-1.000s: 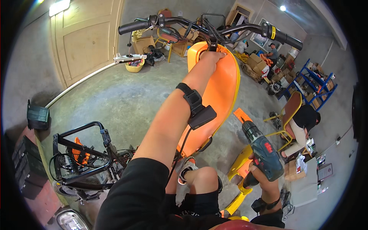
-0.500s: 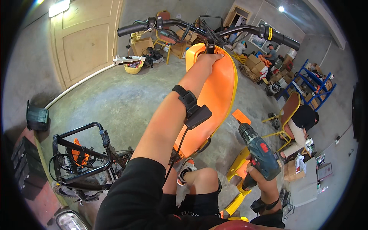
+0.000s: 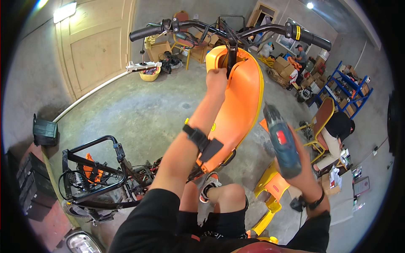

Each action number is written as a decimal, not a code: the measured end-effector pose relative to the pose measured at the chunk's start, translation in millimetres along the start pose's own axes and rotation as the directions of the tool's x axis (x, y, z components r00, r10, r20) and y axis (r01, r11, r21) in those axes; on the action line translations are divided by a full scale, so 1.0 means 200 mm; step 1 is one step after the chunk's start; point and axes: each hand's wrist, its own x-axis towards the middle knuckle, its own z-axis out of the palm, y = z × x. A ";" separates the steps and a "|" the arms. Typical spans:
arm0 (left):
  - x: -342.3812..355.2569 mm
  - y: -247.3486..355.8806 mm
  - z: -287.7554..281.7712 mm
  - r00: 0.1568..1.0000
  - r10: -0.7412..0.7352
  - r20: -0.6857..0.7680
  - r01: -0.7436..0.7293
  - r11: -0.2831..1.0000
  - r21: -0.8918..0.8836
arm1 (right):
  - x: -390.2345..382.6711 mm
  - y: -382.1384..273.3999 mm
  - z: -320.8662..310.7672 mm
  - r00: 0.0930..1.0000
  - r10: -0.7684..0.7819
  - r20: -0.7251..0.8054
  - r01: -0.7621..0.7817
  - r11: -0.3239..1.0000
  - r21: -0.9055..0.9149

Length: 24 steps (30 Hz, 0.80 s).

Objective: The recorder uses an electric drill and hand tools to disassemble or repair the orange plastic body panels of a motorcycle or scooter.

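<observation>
In front of me stands an orange plastic body panel [image 3: 242, 103] with a yellow rim, a black steering stem [image 3: 231, 61] rising through its top. My left hand [image 3: 217, 79] is closed against the panel's upper left part, beside the stem. Whatever its fingers hold is hidden. On the right, my right hand [image 3: 297, 162] grips a dark cordless drill [image 3: 283, 143] with a red patch, held up with its chuck pointing away, apart from the panel. The drill is slightly blurred. Above the panel, black handlebars [image 3: 270, 28] with cables cross the view.
A black vehicle frame [image 3: 95, 194] stands at the lower left. Yellow and orange plastic parts [image 3: 272, 187] lie right of my legs. A person sits on a chair [image 3: 322, 120] at the right; another is farther back near cardboard boxes [image 3: 282, 65]. A blue shelf [image 3: 344, 86] stands behind.
My left hand has moved from the panel's inner right side back to the left of the stem. The drill has risen and swung more upright in my right hand.
</observation>
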 end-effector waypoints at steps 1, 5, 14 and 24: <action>-0.07 -0.05 -0.02 1.000 -0.009 0.002 0.009 1.000 0.005 | 0.08 -0.01 0.00 0.998 -0.062 0.032 0.066 0.986 -0.152; -0.35 -0.21 -0.04 0.988 -0.014 -0.156 -0.038 0.945 -0.326 | 0.36 -0.06 0.11 0.993 -0.036 0.116 0.090 0.855 -0.511; -0.59 -0.06 -0.17 0.878 0.463 0.124 -0.245 0.656 -0.714 | 0.76 -0.01 0.56 0.991 0.071 -0.115 -0.103 0.946 -0.307; -0.40 0.06 -0.33 0.914 0.375 0.153 -0.272 0.849 -0.453 | 0.88 -0.03 0.76 0.960 0.181 -0.212 -0.185 0.983 0.000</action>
